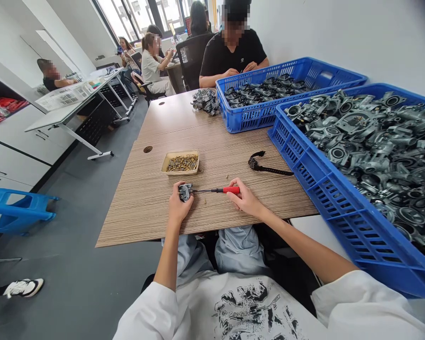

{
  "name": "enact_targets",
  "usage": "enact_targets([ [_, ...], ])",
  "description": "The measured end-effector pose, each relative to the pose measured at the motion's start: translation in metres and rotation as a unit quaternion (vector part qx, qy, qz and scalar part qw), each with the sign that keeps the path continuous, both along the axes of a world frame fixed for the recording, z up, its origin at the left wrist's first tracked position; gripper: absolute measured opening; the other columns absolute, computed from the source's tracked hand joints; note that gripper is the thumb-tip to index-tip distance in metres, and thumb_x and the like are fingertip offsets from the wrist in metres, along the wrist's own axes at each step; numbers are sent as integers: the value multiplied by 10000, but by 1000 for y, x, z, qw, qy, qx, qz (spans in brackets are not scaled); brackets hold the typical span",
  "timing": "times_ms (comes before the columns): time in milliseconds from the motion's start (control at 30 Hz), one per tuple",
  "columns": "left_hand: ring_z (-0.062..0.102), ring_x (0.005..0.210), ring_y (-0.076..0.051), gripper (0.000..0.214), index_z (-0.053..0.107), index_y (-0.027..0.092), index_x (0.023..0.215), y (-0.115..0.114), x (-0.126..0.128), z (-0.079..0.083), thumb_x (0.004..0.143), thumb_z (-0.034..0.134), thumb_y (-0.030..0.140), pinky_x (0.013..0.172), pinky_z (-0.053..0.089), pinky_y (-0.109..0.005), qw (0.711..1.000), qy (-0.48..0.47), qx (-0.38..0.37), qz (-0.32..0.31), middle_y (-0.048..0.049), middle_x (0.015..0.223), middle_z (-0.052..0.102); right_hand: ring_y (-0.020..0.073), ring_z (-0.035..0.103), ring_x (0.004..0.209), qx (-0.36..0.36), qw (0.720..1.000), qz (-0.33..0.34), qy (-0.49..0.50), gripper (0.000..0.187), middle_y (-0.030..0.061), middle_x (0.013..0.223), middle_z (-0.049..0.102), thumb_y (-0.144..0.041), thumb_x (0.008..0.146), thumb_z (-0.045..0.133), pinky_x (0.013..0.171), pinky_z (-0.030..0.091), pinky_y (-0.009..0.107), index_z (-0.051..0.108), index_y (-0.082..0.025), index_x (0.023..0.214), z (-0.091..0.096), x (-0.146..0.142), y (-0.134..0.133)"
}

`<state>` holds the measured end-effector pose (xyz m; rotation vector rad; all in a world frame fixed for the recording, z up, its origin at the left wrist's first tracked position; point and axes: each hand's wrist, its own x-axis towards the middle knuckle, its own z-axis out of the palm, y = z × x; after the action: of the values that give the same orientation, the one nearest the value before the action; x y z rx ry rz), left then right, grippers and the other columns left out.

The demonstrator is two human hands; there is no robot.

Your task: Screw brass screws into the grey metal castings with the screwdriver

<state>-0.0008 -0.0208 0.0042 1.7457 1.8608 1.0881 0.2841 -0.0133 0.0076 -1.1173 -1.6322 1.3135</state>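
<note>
My left hand (179, 208) is closed around a small grey metal carburetor body (186, 191), held just above the table near its front edge. In my right hand (247, 199) is a screwdriver (231, 190) with a red and black handle, gripped between thumb and fingers. Its thin shaft points left and the tip meets the right side of the carburetor body; the exact contact is too small to make out. One small brass piece (205, 201) stands on the table below the shaft, another brass piece (227, 176) beyond the handle.
A cream tray (180, 172) of small brass parts sits beyond my left hand. A black wristwatch (254, 163) lies to the right. Two blue crates (304, 172) of metal castings line the right side, beside a casting pile (205, 101). A person in black (233, 54) sits across the table.
</note>
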Motion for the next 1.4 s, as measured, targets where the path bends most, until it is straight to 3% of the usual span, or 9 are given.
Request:
enact_targets([
  [333, 696, 829, -196, 467, 553, 267, 1288, 0, 0, 0, 836, 664, 314, 787, 512, -295, 1000, 2, 3, -1, -32, 1018, 740, 136, 476, 385, -19, 1000, 0, 11, 317, -104, 534, 497, -542, 995, 567, 396, 354, 247, 399, -278, 946, -4, -1, 1],
  [600, 683, 815, -186, 470, 553, 255, 1287, 0, 0, 0, 834, 664, 314, 768, 504, -282, 1000, -8, 0, -2, -31, 1007, 733, 143, 474, 410, -15, 1000, 3, 17, 304, -116, 546, 458, -464, 963, 613, 428, 366, 250, 381, -286, 1049, 0, -1, -1],
  [933, 678, 839, -184, 476, 557, 250, 1291, 0, 0, 1, 832, 667, 315, 798, 510, -289, 1000, -5, 4, -8, -34, 1037, 729, 117, 463, 371, -12, 1000, -3, 25, 315, -114, 548, 512, -539, 1022, 540, 387, 350, 223, 375, -275, 974, -5, -3, 1],
  [1167, 680, 831, -185, 475, 556, 244, 1293, 0, 0, 0, 834, 658, 315, 785, 511, -289, 1000, -9, 3, -8, -38, 1033, 730, 137, 477, 399, 6, 1000, 7, 30, 275, -116, 563, 453, -449, 1005, 581, 407, 374, 251, 372, -282, 1068, -7, 0, 1],
  [1400, 681, 818, -181, 470, 557, 250, 1286, 0, 0, -1, 832, 661, 315, 777, 507, -284, 1000, -8, 4, -5, -34, 1028, 732, 127, 461, 374, -8, 1000, -1, 23, 289, -116, 536, 479, -499, 1019, 547, 392, 359, 236, 365, -276, 1000, -8, -2, 2],
])
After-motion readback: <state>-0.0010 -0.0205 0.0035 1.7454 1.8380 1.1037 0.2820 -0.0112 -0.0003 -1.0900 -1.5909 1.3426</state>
